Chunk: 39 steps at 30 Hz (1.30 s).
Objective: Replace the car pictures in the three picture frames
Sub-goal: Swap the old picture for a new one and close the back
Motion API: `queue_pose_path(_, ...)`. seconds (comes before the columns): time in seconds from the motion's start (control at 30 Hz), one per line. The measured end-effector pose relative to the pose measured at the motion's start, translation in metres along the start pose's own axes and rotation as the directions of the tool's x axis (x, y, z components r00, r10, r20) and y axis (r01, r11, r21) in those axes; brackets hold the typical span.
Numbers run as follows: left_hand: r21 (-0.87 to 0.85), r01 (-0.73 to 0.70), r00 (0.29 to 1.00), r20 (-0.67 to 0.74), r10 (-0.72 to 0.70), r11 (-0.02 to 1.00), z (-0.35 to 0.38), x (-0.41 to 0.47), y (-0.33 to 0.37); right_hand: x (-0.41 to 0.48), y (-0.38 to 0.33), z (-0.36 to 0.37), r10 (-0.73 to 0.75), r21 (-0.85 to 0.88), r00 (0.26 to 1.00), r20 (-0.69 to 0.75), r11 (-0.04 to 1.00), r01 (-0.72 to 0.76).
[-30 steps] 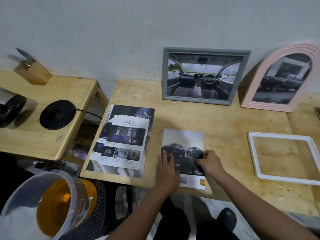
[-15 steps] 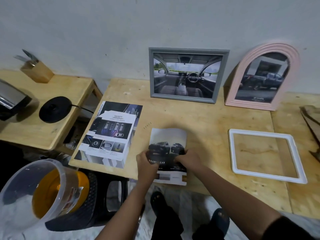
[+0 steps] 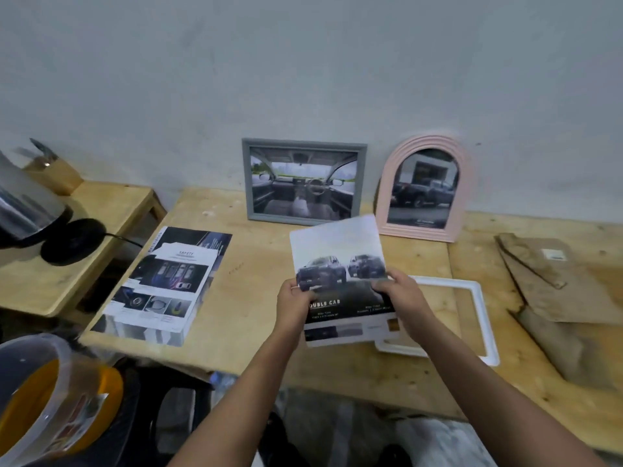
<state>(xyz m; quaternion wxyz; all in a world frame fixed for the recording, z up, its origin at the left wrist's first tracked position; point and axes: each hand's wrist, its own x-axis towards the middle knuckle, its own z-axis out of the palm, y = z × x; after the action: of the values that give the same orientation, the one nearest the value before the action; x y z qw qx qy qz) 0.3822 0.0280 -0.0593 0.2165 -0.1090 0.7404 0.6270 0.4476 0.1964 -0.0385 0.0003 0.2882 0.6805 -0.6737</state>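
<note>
both hands, left (image 3: 294, 306) and right (image 3: 403, 299), pinch the print (image 3: 337, 251) just left of the white frame (image 3: 480, 318); uneven pulling could crease or tear it.

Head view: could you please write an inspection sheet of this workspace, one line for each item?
Surface: wooden table, pale and scuffed.
Job's things: car picture held above the table; grey frame and pink frame stand against the wall, pictures inside; white frame lies flat, empty.
Clutter: brochures left; cardboard pieces right.
Hands: left hand and right hand both pinch the car picture.
Cables: black cable from the kettle base.
Surroundings: side table with kettle and knife block; plastic jug.
</note>
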Motion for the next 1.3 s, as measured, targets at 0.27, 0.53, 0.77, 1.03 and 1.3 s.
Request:
queue_pose_path(0.27,-0.132,-0.038,0.980,0.189,0.063,0.991,0.122,-0.011,0.055,-0.039,-0.029,-0.099,-0.599,-0.472,0.800,-0.037,0.716,0.514)
queue_pose_path(0.53,-0.444,0.450,0.843,0.497,-0.204,0.775,0.127,-0.025,0.005,-0.045,0.071,-0.131,-0.579,-0.801,0.772,0.263,0.315,0.509)
queue_pose_path(0.77,0.202,0.058,0.975,0.199,-0.099,0.978,0.122,-0.016,-0.051,-0.035,0.120,-0.128,-0.198,-0.861,0.924,0.327,0.340,0.377)
queue_pose_path(1.03,0.678,-0.349,0.928,0.347,0.137,0.647,0.142,-0.015,-0.071,-0.018,0.129,-0.129,-0.016,-0.901,0.940,0.341,0.282,0.331)
queue_pose_path(1.3,0.773,-0.516,0.845,0.531,0.070,0.369,0.146,-0.007,-0.078,-0.007,0.129,-0.126,-0.112,-0.878,0.954,0.278,0.373,0.299)
